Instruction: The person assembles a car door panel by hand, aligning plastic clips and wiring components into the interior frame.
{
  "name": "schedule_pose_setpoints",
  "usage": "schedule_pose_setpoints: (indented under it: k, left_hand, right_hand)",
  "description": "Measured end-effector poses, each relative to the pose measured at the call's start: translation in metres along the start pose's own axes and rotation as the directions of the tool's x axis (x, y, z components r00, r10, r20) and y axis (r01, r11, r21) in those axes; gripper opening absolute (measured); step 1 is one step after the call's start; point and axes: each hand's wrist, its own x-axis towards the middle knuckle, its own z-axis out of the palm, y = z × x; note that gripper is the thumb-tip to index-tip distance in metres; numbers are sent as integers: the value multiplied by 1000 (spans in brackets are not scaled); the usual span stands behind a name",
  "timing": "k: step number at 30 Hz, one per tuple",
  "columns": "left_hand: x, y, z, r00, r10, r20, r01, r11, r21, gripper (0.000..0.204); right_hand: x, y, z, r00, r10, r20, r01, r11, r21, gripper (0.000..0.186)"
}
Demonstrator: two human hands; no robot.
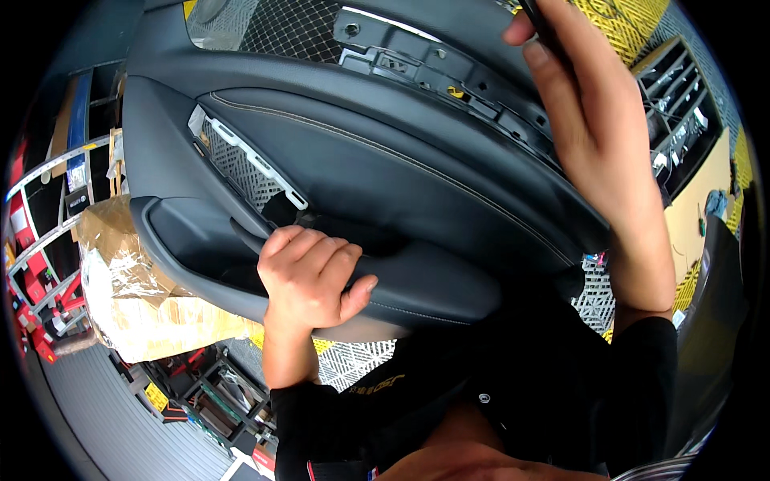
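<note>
A black car door panel (pixel 321 132) with tan stitching lies tilted in front of me. My left hand (pixel 309 276) is closed round its pull handle (pixel 250 232), beside the armrest (pixel 433 280). Above the handle is a slot with a light grey trim frame (pixel 257 164). At the far right of the panel, my right hand (pixel 589 104) is raised, with thumb and fingers closed about a thin black strip (pixel 544 30). The strip's far end runs out of view. Near that hand, a dark bracket strip (pixel 425 68) with clips sits along the panel's upper part.
A cardboard box wrapped in clear film (pixel 152 297) stands under the panel's left end. Shelving with red boxes (pixel 40 276) is farther left. A black rack (pixel 678 112) stands at the right, near a tan board (pixel 698 216). Grey and yellow grid flooring (pixel 365 353) shows below.
</note>
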Motion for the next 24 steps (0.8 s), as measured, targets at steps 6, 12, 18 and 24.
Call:
schedule_pose_setpoints:
  k: [6,12,18,24]
  left_hand:
    - [13,0,-17,988,-37,153,44,998,-45,48]
    - [76,2,-38,986,-34,165,42,998,-48,44]
    - [153,-45,-30,995,91,-36,-84,983,163,53]
    - [173,-94,-19,987,119,108,-145,949,279,58]
  right_hand:
    - [-31,29,42,995,-96,-17,98,982,163,44]
    - [-36,38,35,997,-56,50,63,989,-132,20]
    - [-39,37,36,1000,6,5,-5,986,-166,34]
    - [-43,31,31,996,-23,83,40,977,-212,66]
